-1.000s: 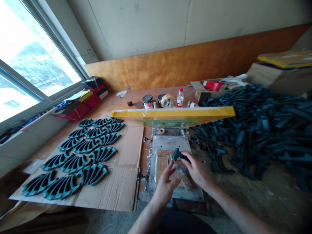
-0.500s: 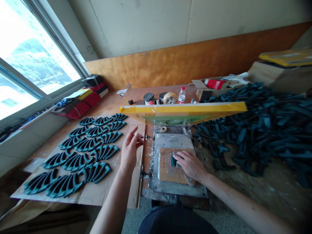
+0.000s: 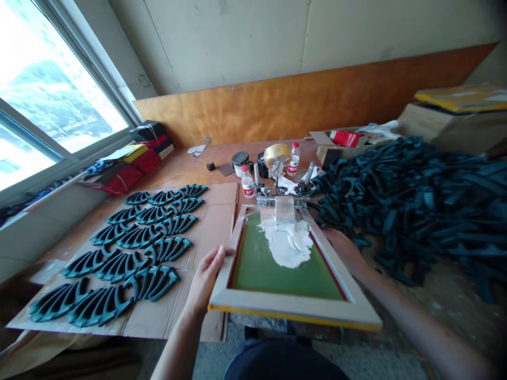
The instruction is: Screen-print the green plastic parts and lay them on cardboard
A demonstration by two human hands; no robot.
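A screen printing frame (image 3: 297,311) with a green mesh lies lowered in front of me, its yellow-taped edge toward me. White ink (image 3: 289,248) is pooled on the mesh, and a squeegee (image 3: 284,210) stands in it at the far end. My left hand (image 3: 208,269) is closed at the frame's left edge, fingers curled against it. Along the right edge is my right hand (image 3: 346,249), its fingertips hidden by the frame or blurred, close to a heap of dark green curved plastic parts (image 3: 428,211). Whatever lies beneath the frame is hidden.
To the left, dark green parts (image 3: 138,232) lie in rows on a cardboard sheet (image 3: 217,200). Behind the frame stand a metal hinge clamp (image 3: 263,200), two small bottles (image 3: 247,182), ink jars (image 3: 240,162) and a tape roll (image 3: 276,152). Boxes (image 3: 439,124) stand at back right.
The raised screen frame has swung down over the base plate, hiding the wooden block and dark green piece there. My right hand left that piece and moved right; my left hand came to the frame's edge.
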